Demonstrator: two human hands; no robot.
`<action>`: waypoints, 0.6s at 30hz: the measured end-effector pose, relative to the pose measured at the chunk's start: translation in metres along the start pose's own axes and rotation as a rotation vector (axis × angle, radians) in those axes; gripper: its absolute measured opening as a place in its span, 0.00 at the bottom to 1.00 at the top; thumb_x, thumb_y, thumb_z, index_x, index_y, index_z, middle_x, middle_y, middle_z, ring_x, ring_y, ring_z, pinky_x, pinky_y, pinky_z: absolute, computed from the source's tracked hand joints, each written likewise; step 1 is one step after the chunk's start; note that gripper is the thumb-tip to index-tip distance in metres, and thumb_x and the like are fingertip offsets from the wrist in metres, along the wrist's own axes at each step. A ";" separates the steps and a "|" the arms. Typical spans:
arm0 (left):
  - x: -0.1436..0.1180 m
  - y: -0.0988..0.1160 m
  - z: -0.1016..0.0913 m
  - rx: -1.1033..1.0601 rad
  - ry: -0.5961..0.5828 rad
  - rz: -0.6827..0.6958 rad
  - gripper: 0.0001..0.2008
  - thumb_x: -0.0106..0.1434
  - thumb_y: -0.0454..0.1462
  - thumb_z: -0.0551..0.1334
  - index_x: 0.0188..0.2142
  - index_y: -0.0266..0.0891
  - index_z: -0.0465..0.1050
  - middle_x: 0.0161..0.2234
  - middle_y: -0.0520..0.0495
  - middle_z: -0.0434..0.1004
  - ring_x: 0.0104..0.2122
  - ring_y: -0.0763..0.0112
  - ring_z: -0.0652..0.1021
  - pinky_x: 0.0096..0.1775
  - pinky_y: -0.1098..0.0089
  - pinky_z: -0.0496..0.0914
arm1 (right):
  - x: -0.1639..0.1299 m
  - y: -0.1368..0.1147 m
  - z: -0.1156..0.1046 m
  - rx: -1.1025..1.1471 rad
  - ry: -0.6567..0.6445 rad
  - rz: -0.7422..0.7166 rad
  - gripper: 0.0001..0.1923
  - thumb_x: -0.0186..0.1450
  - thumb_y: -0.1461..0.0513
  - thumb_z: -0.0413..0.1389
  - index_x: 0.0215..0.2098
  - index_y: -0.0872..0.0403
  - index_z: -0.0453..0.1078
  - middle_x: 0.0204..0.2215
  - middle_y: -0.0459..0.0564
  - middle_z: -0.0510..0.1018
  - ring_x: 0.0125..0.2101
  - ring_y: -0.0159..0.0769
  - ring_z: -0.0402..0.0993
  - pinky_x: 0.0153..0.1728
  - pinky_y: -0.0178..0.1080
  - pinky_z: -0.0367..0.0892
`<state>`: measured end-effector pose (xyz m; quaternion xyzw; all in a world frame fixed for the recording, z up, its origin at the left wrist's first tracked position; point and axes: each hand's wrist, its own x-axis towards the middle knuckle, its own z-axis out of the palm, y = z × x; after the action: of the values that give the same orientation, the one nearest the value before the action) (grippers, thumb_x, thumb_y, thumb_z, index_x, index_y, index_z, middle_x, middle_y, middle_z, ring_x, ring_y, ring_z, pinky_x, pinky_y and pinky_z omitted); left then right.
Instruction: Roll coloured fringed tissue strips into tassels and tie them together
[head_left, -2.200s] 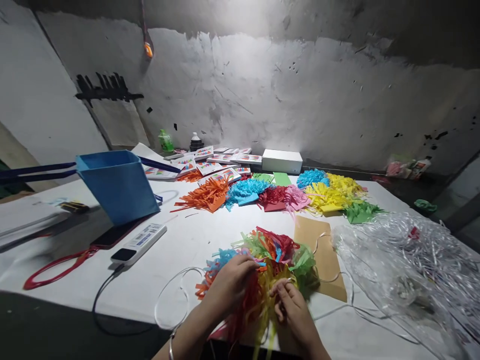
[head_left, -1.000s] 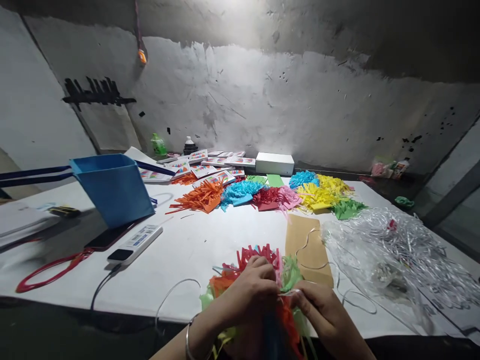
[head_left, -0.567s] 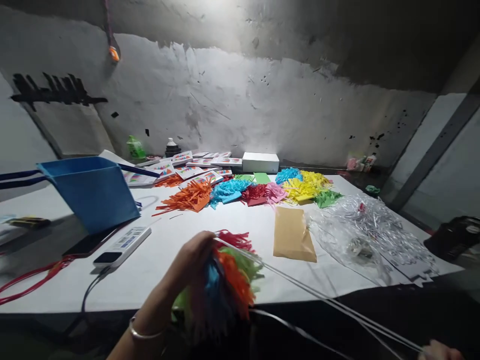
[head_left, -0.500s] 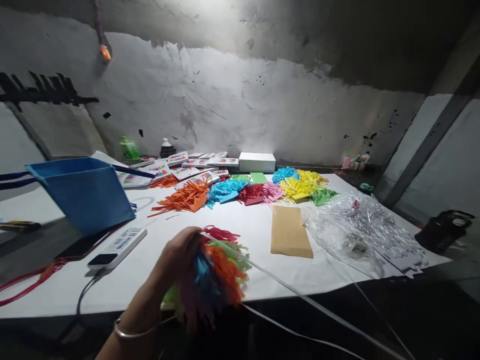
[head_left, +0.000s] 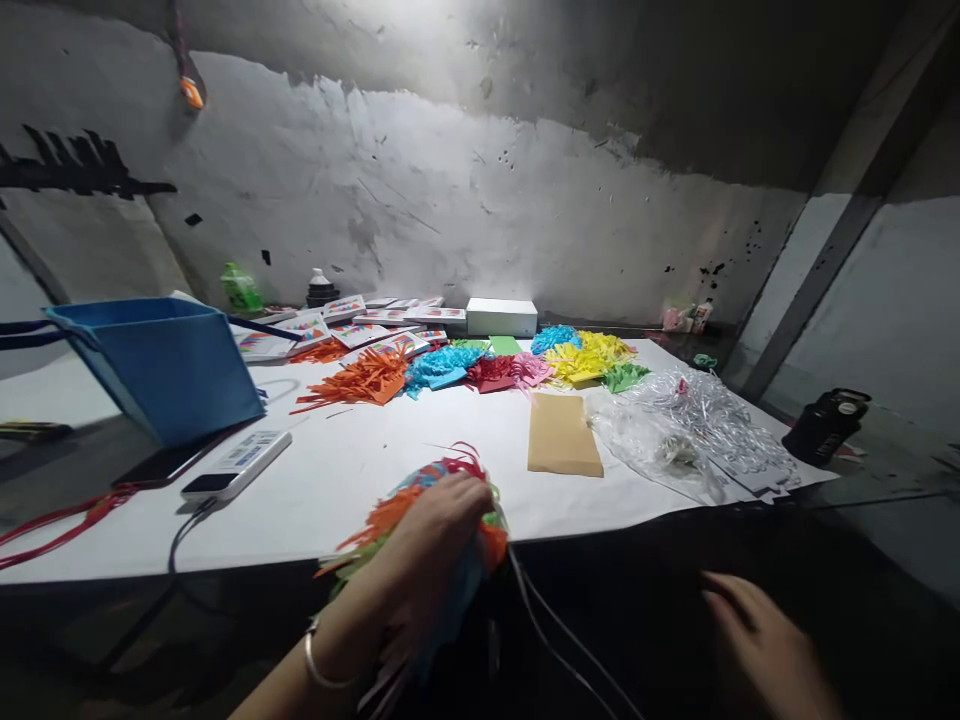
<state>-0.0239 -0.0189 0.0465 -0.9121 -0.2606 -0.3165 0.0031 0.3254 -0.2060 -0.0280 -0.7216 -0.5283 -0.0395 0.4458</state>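
My left hand (head_left: 448, 510), with a bracelet at the wrist, is closed on a bundle of tissue tassels (head_left: 390, 515) in orange, blue, green and red at the table's front edge. Its strips spread out to the left and hang below the edge. A pale string (head_left: 536, 610) runs from the bundle down to the lower right. Off to the right, over the dark area in front of the table, my right hand (head_left: 757, 630) is slightly blurred; its thumb and fingers are apart and nothing shows in them.
A blue bin (head_left: 161, 375), a white device (head_left: 238, 465) with a cable and a phone stand at left. Piles of coloured tissue strips (head_left: 450, 365), flat boxes (head_left: 322, 325) and a white box (head_left: 501, 317) line the back. Brown card (head_left: 564, 435) and silvery strips (head_left: 697, 410) lie at right.
My left hand has moved right with the tassel bundle and turned over its top. My right hand has come into view at lower right. The string hangs slacker.
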 end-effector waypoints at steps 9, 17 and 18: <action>-0.020 0.033 0.016 -0.260 -0.055 0.067 0.08 0.70 0.32 0.55 0.33 0.40 0.66 0.32 0.48 0.76 0.35 0.66 0.72 0.38 0.68 0.66 | 0.016 -0.171 0.090 0.669 -0.653 -0.179 0.22 0.73 0.50 0.47 0.28 0.53 0.67 0.26 0.45 0.72 0.29 0.32 0.67 0.33 0.35 0.62; -0.046 0.017 0.002 -0.394 -0.135 -0.152 0.07 0.68 0.32 0.56 0.32 0.40 0.67 0.28 0.52 0.73 0.28 0.72 0.70 0.31 0.73 0.64 | 0.012 -0.130 0.104 0.915 -1.018 0.178 0.24 0.69 0.41 0.48 0.29 0.51 0.61 0.17 0.37 0.57 0.17 0.25 0.49 0.19 0.30 0.47; -0.046 0.014 0.000 -0.390 -0.130 -0.154 0.07 0.68 0.32 0.55 0.32 0.40 0.67 0.29 0.52 0.73 0.28 0.72 0.71 0.31 0.73 0.64 | 0.015 -0.123 0.102 0.788 -1.022 0.104 0.24 0.69 0.42 0.49 0.28 0.52 0.63 0.18 0.38 0.59 0.18 0.26 0.52 0.20 0.30 0.50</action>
<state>-0.0478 -0.0533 0.0221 -0.8914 -0.2628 -0.3005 -0.2145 0.1920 -0.1196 -0.0071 -0.4564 -0.6130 0.5275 0.3711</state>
